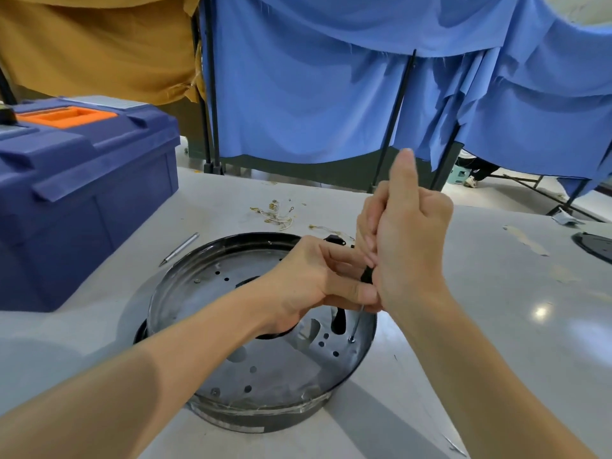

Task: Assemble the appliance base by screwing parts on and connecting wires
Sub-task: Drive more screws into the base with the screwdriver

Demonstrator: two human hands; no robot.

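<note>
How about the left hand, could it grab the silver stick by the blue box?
Probably yes: the silver stick lies bare on the table, but the left hand must first release the screwdriver.

The right hand [409, 240] grips the screwdriver [366, 276], one digit raised, while the left hand [309, 281] pinches its handle.

Looks like a workshop or assembly station: blue toolbox [82, 180] at the left edge of the bench [496, 309], loose wire terminals [276, 213] near its far edge (gold-coloured, tangled), cloth screens [314, 94] hung on black poles [395, 117] behind.
</note>
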